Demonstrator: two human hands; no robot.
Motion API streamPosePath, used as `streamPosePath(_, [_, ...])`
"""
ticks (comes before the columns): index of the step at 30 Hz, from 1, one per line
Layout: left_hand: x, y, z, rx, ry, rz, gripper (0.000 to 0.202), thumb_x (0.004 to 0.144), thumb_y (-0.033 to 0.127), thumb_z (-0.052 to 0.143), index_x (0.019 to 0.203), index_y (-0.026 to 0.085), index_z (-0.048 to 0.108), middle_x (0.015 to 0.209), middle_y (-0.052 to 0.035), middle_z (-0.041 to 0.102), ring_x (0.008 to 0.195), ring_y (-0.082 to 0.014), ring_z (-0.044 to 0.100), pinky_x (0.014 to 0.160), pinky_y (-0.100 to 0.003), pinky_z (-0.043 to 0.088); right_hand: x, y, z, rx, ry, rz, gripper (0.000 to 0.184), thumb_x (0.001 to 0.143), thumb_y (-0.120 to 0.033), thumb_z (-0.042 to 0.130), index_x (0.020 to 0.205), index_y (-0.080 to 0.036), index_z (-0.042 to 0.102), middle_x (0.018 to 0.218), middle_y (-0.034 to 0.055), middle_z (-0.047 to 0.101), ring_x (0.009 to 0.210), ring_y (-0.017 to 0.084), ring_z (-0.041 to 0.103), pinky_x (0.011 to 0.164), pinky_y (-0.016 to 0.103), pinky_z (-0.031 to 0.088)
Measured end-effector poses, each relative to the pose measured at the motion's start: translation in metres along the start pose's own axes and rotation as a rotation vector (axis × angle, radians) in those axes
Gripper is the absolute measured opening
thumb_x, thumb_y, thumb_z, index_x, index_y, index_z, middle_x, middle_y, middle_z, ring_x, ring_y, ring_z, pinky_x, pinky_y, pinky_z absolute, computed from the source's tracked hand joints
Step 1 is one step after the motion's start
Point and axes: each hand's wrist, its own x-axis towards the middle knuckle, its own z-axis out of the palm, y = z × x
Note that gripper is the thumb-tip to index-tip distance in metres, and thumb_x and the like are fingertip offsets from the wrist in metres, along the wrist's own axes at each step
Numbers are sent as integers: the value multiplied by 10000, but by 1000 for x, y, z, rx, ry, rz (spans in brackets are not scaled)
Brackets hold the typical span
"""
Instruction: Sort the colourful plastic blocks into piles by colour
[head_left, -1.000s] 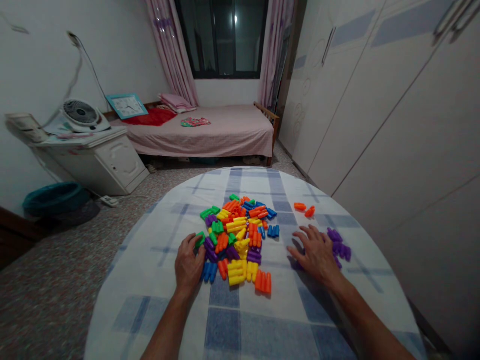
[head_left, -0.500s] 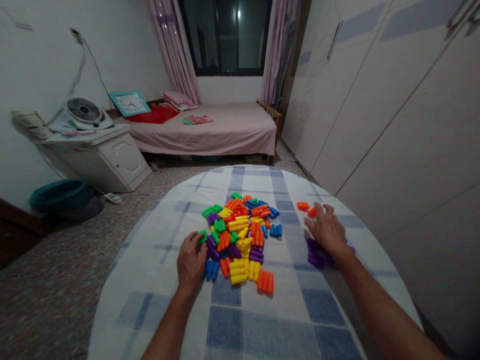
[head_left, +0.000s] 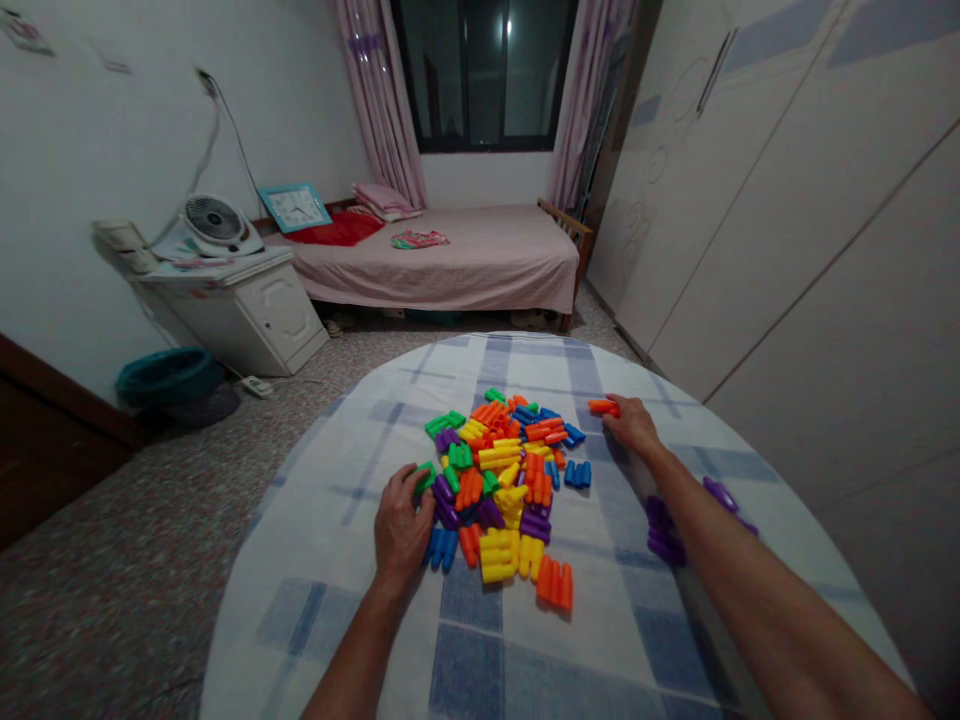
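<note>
A round table [head_left: 322, 590] is covered by a white cloth with a blue check. Beyond it stands a bed [head_left: 465, 265] with a pink sheet, below a dark window [head_left: 484, 75] with pink curtains [head_left: 379, 100]. On the left, a white cabinet [head_left: 266, 325] carries a small fan [head_left: 214, 222]. A teal basin [head_left: 166, 377] and a power strip [head_left: 256, 386] lie on the speckled floor [head_left: 112, 560]. A white wardrobe [head_left: 810, 200] lines the right wall.
</note>
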Motion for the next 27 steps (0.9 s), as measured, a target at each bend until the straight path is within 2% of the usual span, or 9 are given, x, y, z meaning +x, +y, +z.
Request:
streamPosePath(2, [0,0,0,2,-1,-1,307,829,257,465,1067,187,647,1194,-87,589,1138,-237,540,989,-407,449,2,-4,1,19,6,-35,514,833,-234,500,1339,-143,486,1262,153,518,1096,230,559,910,309,447])
streamPosePath(4, [0,0,0,2,-3,-1,307,830,255,467,1069,185,647,1192,-86,589,1137,-235,540,994,-409,445,-5,-7,3,56,65,-33,560,833,-278,501,1371,-135,437,1343,174,452,1100,251,552,897,349,464])
streamPosePath(7, [0,0,0,-6,-8,-3,307,832,257,469,1071,180,645,1190,-87,589,1130,-233,541,993,-406,445,-29,-13,7,214,189,-83,507,833,-309,478,1314,-150,482,1328,171,464,1072,267,556,854,399,493])
streamPosePath(11, [0,0,0,-13,-15,-14,309,840,268,463,1073,172,642,1206,-90,581,1139,-236,530,997,-409,441,-61,-30,16,472,198,-343,422,837,-359,482,1220,-195,550,1229,113,558,1092,242,549,908,406,482])
streamPosePath(13, [0,-1,0,-8,-14,-19,312,841,273,465,1079,173,640,1214,-90,578,1144,-238,528,997,-413,441,-70,-40,21,504,189,-456,431,844,-363,473,1236,-198,544,1255,106,555,1162,241,514,988,427,428])
streamPosePath(15, [0,-1,0,0,-12,-17,313,840,277,464,1079,179,640,1214,-89,580,1142,-239,531,991,-414,446,-75,-49,27,486,197,-507,446,839,-319,455,1262,-199,532,1288,105,540,1213,240,479,1034,439,381])
streamPosePath(20, [0,-1,0,6,-14,-4,313,844,295,454,1067,190,646,1203,-85,587,1142,-239,537,993,-411,445,-77,-54,40,354,162,-493,568,786,-257,457,1348,-176,447,1358,128,491,1272,274,423,1023,476,366])
streamPosePath(24, [0,-2,1,-9,-6,-2,313,839,306,459,1062,199,651,1199,-82,588,1142,-237,538,994,-406,444,-82,-46,38,299,124,-395,664,800,-342,491,1403,-108,342,1329,181,506,1203,300,482,979,473,390])
streamPosePath(27, [0,-3,1,-16,-6,-10,314,834,308,464,1064,204,652,1201,-82,588,1145,-238,538,992,-401,447,-89,-43,31,263,120,-346,628,842,-400,477,1393,-126,349,1224,169,567,1103,295,533,926,446,412])
